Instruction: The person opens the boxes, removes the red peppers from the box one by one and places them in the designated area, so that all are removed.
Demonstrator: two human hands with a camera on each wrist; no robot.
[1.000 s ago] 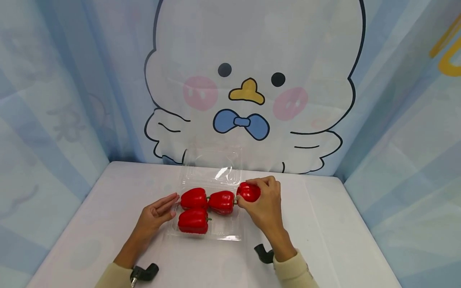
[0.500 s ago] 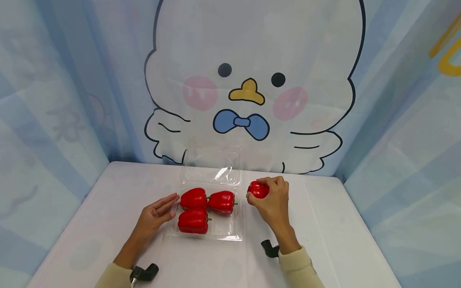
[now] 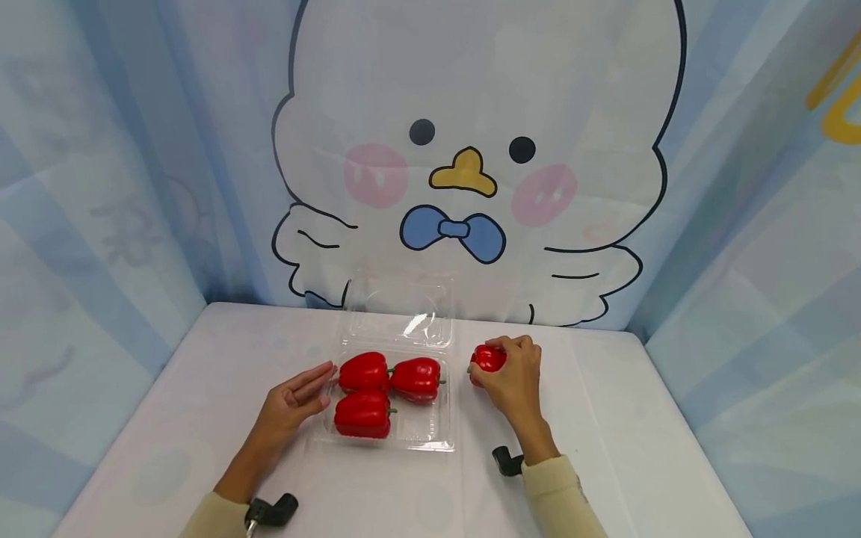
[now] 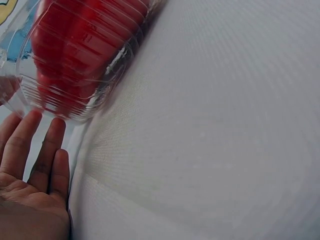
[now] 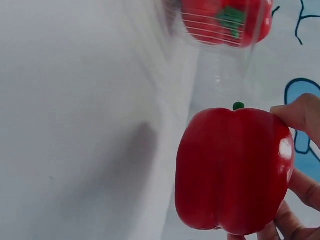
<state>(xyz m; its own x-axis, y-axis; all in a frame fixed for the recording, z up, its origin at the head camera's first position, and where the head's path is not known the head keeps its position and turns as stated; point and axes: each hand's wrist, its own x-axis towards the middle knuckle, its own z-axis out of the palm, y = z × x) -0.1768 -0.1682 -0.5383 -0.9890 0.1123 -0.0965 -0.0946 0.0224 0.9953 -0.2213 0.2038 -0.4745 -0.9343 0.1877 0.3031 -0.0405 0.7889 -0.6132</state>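
Observation:
My right hand grips a red bell pepper just right of a clear plastic clamshell box. In the right wrist view, the thumb lies near the stem end of this bell pepper and the fingers curl round its far side. Three more red bell peppers sit in the box: one at back left, one at back right and one at front left. At the box's left wall my left hand rests with straight fingers; its fingertips are right at the ribbed plastic in the left wrist view.
The box's transparent lid stands raised at the back, against the cartoon-printed curtain. A white cloth covers the table. Each wrist carries a black camera mount, one left and one right.
My right hand has carried its bell pepper rightward, from the box's back right edge to over the table beside it. The left hand and the box have stayed put.

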